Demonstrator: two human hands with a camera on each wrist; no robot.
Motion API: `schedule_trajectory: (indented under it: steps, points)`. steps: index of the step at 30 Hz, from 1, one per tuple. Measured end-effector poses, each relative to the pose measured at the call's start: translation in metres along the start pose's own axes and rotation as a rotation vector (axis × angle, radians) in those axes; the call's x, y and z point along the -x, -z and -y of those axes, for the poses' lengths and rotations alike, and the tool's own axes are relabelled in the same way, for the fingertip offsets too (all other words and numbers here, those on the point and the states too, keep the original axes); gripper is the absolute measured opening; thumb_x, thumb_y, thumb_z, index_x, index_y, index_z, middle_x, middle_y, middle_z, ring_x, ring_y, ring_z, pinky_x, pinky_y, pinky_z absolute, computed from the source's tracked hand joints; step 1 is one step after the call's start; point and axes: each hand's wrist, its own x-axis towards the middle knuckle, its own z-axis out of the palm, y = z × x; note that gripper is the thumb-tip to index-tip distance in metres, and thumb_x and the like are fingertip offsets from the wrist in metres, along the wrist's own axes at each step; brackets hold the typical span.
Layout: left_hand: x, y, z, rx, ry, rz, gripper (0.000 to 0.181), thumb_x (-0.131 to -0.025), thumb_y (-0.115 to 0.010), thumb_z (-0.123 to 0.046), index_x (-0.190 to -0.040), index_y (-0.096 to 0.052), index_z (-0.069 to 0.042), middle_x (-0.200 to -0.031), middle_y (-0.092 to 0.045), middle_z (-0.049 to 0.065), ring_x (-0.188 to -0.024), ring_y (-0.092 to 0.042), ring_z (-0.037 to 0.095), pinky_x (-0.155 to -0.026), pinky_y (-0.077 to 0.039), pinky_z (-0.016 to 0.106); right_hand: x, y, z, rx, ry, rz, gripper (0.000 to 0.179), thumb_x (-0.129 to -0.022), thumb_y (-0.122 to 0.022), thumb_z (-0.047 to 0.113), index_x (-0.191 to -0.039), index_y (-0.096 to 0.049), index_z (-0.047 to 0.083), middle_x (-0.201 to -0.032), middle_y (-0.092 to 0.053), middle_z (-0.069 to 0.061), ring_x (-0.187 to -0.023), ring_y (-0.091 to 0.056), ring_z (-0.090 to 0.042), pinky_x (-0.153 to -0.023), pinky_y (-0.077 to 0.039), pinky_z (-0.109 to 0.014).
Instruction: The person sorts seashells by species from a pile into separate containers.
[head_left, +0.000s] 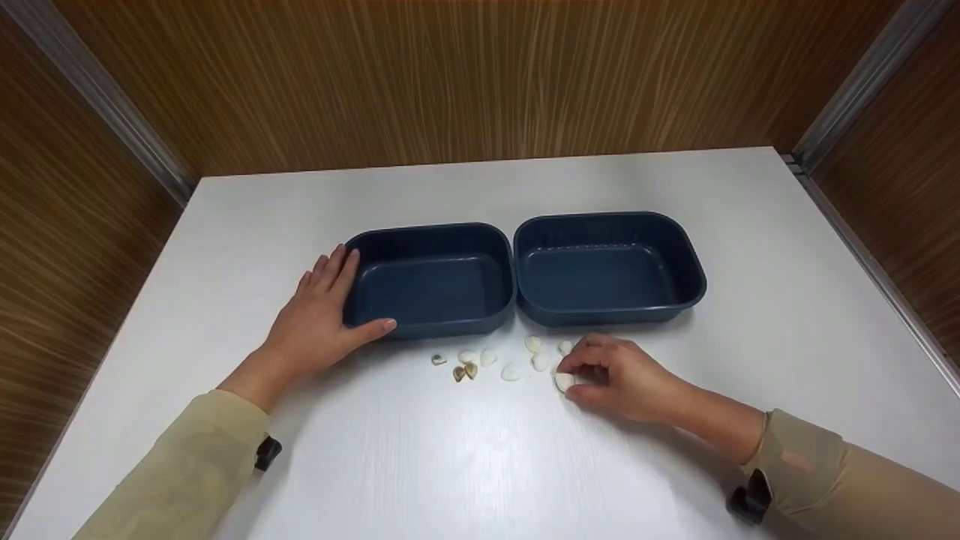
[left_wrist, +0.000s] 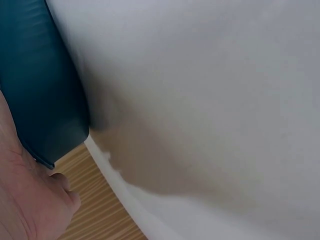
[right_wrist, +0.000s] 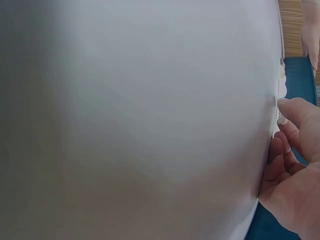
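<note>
My right hand (head_left: 626,379) pinches a white shell (head_left: 565,382) between thumb and fingers, low over the white table. In the right wrist view, part of that shell (right_wrist: 282,119) shows between the fingertips. Left of it lie several loose white shells (head_left: 511,372) and a few small brown ones (head_left: 471,370). My left hand (head_left: 311,322) rests against the left dark blue bin (head_left: 450,328), fingers along its left side and thumb at its front rim. The left wrist view shows only part of this hand (left_wrist: 30,195) beside the bin wall.
A second dark blue bin (head_left: 611,315) stands right beside the first, their sides almost touching. Nothing is visible inside either bin. Wood-grain panels (head_left: 480,82) close off the back and both sides of the white table (head_left: 420,465).
</note>
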Motion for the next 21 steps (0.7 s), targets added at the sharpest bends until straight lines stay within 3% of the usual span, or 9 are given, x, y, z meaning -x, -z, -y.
schedule_trajectory:
  steps: [4,10,12,16,19,21]
  points:
    - [0.000,0.000,0.000,-0.003,0.005,0.005,0.120,-0.091,-0.056,-0.083,-0.171,-0.009,-0.008,-0.178,-0.004,0.016,-0.163,-0.005,0.041,-0.130,-0.008,0.057,-0.001,0.004,0.006,-0.013,0.020,0.026,0.023,-0.087,-0.085,0.004,-0.107,-0.080,0.013,-0.100,-0.068,0.005,-0.086,-0.064,-0.015,-0.075,-0.054,-0.026]
    - [0.000,0.000,0.001,-0.004,0.010,0.006,0.121,-0.090,-0.054,-0.085,-0.171,-0.008,-0.009,-0.178,-0.004,0.015,-0.163,-0.005,0.041,-0.130,-0.007,0.057,-0.014,0.011,0.030,-0.007,0.155,0.018,0.025,-0.089,-0.085,0.007,-0.112,-0.078,0.013,-0.104,-0.070,0.004,-0.087,-0.067,-0.015,-0.064,-0.056,-0.032]
    - [0.000,0.000,0.001,-0.010,0.010,0.006,0.121,-0.090,-0.054,-0.086,-0.171,-0.008,-0.009,-0.178,-0.004,0.015,-0.163,-0.005,0.041,-0.130,-0.007,0.057,-0.027,0.015,0.040,-0.011,0.208,0.005,0.025,-0.090,-0.085,0.007,-0.113,-0.078,0.013,-0.106,-0.070,0.002,-0.088,-0.068,-0.016,-0.060,-0.056,-0.033]
    - [0.000,0.000,0.001,-0.015,0.013,0.009,0.121,-0.090,-0.053,-0.086,-0.171,-0.007,-0.009,-0.178,-0.003,0.014,-0.163,-0.004,0.040,-0.130,-0.006,0.056,-0.060,0.023,0.059,-0.022,0.318,-0.042,0.024,-0.090,-0.084,0.006,-0.113,-0.079,0.010,-0.108,-0.071,-0.002,-0.093,-0.070,-0.021,-0.071,-0.060,-0.032]
    - [0.000,0.000,0.000,-0.013,0.015,0.011,0.121,-0.090,-0.053,-0.086,-0.172,-0.008,-0.010,-0.178,-0.003,0.014,-0.163,-0.004,0.039,-0.130,-0.006,0.055,-0.087,0.028,0.069,-0.024,0.347,-0.062,0.023,-0.091,-0.084,0.007,-0.113,-0.080,0.008,-0.108,-0.071,-0.004,-0.094,-0.070,-0.022,-0.079,-0.059,-0.033]
    - [0.000,0.000,0.000,-0.013,0.013,0.009,0.121,-0.090,-0.053,-0.086,-0.172,-0.008,-0.009,-0.178,-0.003,0.015,-0.163,-0.005,0.040,-0.130,-0.006,0.056,-0.103,0.029,0.072,-0.019,0.337,-0.062,0.022,-0.092,-0.084,0.010,-0.114,-0.080,0.008,-0.109,-0.071,-0.005,-0.095,-0.069,-0.021,-0.078,-0.058,-0.035]
